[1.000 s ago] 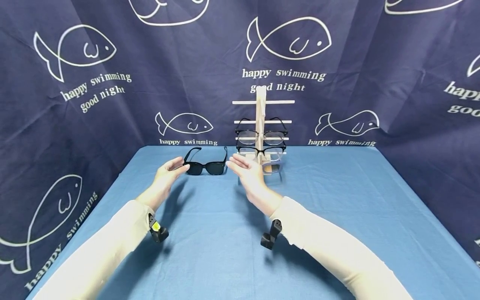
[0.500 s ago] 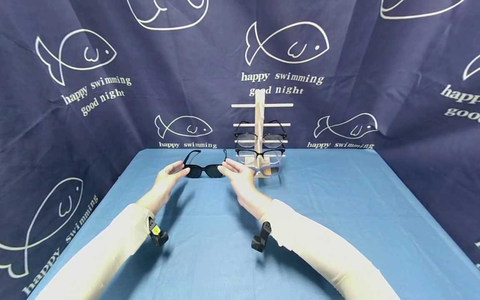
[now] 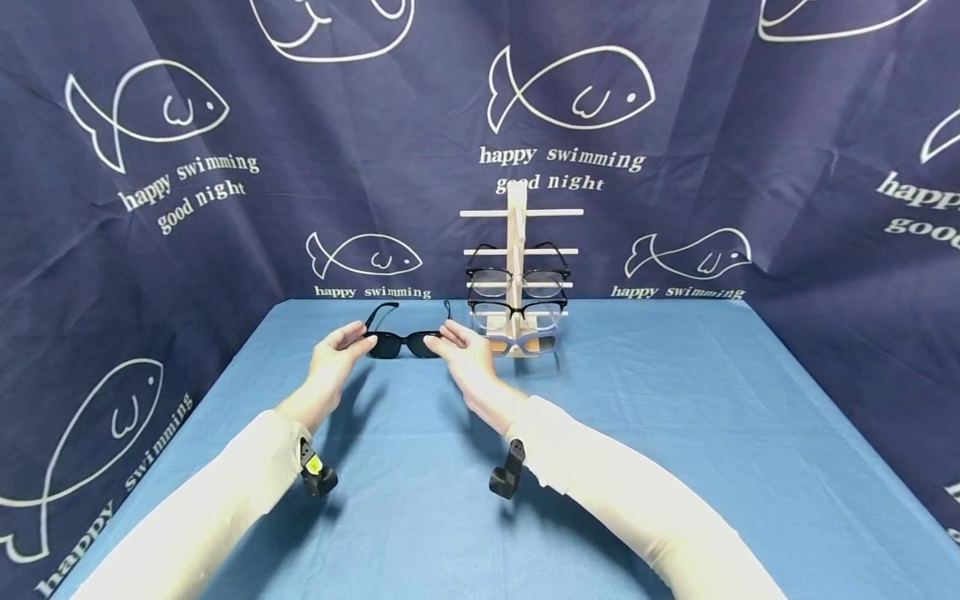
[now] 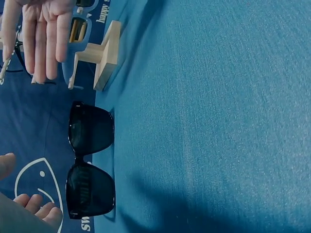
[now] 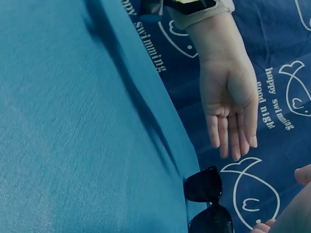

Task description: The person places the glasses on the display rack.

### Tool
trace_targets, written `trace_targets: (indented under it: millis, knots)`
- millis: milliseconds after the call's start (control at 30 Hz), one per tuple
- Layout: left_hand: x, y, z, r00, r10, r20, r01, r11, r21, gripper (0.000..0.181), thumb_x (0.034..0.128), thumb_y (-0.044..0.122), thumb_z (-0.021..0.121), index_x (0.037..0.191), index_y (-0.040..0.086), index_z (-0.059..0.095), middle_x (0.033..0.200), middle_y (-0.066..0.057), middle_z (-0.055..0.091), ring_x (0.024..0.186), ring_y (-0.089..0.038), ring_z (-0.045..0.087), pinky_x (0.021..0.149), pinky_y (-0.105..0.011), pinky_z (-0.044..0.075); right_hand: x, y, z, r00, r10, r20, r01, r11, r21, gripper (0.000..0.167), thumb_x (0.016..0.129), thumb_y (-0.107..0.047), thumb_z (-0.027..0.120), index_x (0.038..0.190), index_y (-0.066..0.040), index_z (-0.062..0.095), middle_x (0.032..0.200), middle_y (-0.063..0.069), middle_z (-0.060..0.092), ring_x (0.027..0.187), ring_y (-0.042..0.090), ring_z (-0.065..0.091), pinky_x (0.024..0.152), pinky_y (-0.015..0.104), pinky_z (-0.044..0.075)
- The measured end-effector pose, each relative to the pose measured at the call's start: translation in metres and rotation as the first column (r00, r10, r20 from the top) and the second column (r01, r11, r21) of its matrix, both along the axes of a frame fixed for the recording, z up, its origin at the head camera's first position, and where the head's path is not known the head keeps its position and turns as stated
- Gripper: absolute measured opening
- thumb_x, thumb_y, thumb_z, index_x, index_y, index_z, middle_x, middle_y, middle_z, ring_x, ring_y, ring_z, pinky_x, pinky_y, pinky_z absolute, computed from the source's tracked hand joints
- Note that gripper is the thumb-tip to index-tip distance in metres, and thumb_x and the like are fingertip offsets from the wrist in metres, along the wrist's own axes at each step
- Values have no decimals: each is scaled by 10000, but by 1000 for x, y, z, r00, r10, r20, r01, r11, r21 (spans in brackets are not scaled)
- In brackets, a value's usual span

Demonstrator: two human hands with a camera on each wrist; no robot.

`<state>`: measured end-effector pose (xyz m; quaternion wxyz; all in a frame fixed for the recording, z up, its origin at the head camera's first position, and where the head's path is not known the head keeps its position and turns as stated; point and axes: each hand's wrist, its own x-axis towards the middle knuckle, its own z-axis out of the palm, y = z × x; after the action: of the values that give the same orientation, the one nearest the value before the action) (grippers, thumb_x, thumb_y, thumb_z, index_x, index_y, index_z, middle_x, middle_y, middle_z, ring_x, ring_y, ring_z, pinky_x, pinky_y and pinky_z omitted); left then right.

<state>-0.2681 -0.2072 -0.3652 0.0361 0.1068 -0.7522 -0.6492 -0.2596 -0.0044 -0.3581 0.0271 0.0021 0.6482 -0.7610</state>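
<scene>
Black sunglasses (image 3: 386,346) stand on the blue cloth, dark lenses facing me and temples unfolded behind. My left hand (image 3: 331,362) is at their left end, fingers extended. At the right end is my right hand (image 3: 468,362), its thumb overlapping the right lens in the head view. The left wrist view shows the sunglasses (image 4: 91,189) apart from the right hand (image 4: 46,41), whose fingers are straight. In the right wrist view the left hand (image 5: 228,97) has straight fingers and a gap to the sunglasses (image 5: 203,185). Neither hand grips anything.
A wooden display stand (image 3: 517,229) with crossbars rises behind my right hand. It carries two black-framed eyeglasses (image 3: 517,310) and, lowest, blue-framed glasses (image 3: 546,344) with tinted lenses. A navy fish-print curtain (image 3: 420,150) borders the blue tabletop (image 3: 660,400).
My right hand has moved left, from beside the stand to the right end of the sunglasses. The left hand stays almost still. The head view has shifted slightly; the sunglasses have not visibly moved.
</scene>
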Motion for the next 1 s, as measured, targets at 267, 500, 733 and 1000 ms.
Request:
trace_targets:
  millis: [267, 500, 733, 1000]
  knots:
    - [-4, -2, -2, 1000, 17, 10, -17, 1000, -20, 567, 933, 172, 645, 1444, 47, 434, 1482, -127, 460, 1379, -231, 413, 1178, -336, 326, -9, -4, -4, 999, 4, 37, -6, 998, 68, 631, 908, -151, 678, 1455, -10, 395, 1489, 147, 443, 1388, 276, 407, 1160, 361, 367]
    - [-10, -4, -3, 999, 26, 23, -25, 999, -35, 581, 937, 187, 643, 1455, 49, 420, 1497, -149, 432, 1386, -253, 401, 1177, -353, 333, -18, -12, -8, 998, -50, 44, 46, 996, 77, 664, 925, -167, 656, 1484, -9, 335, 1525, 155, 386, 1413, 283, 365, 1178, 355, 339]
    - [-17, -6, -7, 998, 60, 28, -59, 998, -13, 578, 941, 173, 634, 1460, 52, 411, 1500, -150, 427, 1390, -255, 390, 1181, -354, 329, -20, -23, -8, 996, -55, 75, 49, 995, 83, 683, 938, -184, 641, 1496, 2, 295, 1549, 157, 339, 1437, 282, 319, 1195, 353, 305]
    - [-25, -6, -16, 996, 93, 11, -93, 996, -4, 574, 932, 163, 646, 1450, 48, 427, 1486, -147, 448, 1385, -260, 399, 1176, -357, 337, -32, -30, -13, 989, -140, 44, 130, 975, 182, 673, 944, -198, 632, 1497, -6, 301, 1551, 141, 338, 1436, 258, 318, 1194, 320, 298]
